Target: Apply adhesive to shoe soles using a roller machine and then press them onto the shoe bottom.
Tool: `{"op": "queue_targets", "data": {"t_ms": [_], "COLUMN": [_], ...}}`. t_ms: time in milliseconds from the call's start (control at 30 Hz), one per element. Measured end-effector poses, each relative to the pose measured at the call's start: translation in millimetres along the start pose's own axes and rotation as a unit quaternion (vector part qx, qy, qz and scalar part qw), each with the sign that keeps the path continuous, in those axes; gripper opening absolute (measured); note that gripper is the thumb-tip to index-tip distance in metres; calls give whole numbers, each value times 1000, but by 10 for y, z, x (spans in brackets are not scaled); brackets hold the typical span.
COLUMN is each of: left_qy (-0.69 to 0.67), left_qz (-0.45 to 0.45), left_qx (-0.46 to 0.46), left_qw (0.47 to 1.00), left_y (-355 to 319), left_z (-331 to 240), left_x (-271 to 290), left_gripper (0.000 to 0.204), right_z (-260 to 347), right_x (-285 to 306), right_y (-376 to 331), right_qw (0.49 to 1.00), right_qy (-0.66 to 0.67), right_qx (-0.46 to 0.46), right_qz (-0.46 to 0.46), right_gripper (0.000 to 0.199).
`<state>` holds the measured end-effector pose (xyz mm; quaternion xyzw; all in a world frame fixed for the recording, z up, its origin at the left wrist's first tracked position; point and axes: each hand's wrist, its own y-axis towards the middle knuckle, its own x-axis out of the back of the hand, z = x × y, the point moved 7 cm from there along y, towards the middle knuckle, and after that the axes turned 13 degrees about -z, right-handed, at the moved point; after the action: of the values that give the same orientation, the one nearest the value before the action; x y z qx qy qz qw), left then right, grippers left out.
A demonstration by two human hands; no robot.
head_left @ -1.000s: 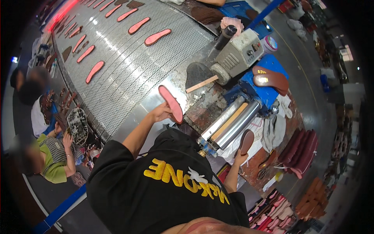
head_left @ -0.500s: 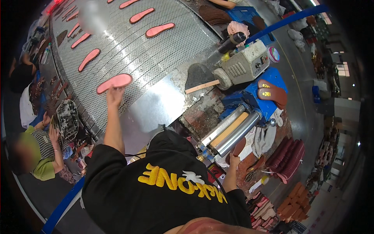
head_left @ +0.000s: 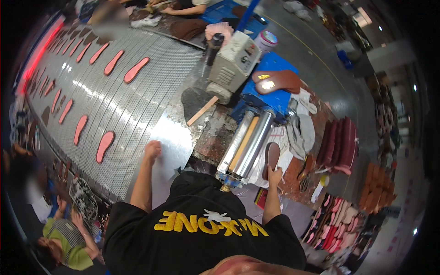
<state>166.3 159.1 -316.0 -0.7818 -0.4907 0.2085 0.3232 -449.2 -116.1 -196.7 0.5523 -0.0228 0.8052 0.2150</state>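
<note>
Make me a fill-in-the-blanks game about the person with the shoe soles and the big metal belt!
1. The right hand holds a dark brown ____ next to the roller machine.
2. The left hand holds nothing and rests on the shiny ____ plate.
3. The soles lying on the mesh belt are ____ in colour.
4. The roller machine has a yellowish roller between ____ grey metal rollers.

Missing words: sole; metal; pink; two

Pink insoles (head_left: 105, 145) on silver perforated belt (head_left: 114, 110), dark brown sole (head_left: 272, 158) (right hand), blue machine base (head_left: 270, 98), black shirt (head_left: 201, 229) with yellow print.
</note>
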Motion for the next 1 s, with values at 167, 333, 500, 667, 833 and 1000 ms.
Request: {"op": "queue_targets", "data": {"t_ms": [167, 333, 500, 667, 833, 1000], "left_qy": [204, 404, 551, 441, 396, 416], "left_qz": [195, 335, 357, 371, 392, 483], "left_qx": [-78, -152, -256, -186, -343, -426], "left_qw": [956, 838, 709, 796, 756, 641], "left_y": [-452, -661, -496, -732, -1743, -2739], "left_z": [50, 712, 1183, 553, -808, -1378], "left_x": [-1145, -1387, -1125, -1437, -2385, -2981], "left_gripper": [9, 12, 11, 13, 33, 72], "right_z": [248, 165, 64, 395, 1228, 1964], "right_x": [89, 141, 351, 1103, 1775, 1502], "right_y": [-64, -80, -65, 155, 150, -282], "right_qw": [994, 994, 996, 979, 951, 913], "right_qy": [-90, -95, 22, 181, 97, 36], "right_qx": [9, -58, -89, 87, 294, 401], "right_qz": [57, 13, 3, -45, -5, 68], "right_gripper": [56, 61, 56, 45, 53, 61]}}
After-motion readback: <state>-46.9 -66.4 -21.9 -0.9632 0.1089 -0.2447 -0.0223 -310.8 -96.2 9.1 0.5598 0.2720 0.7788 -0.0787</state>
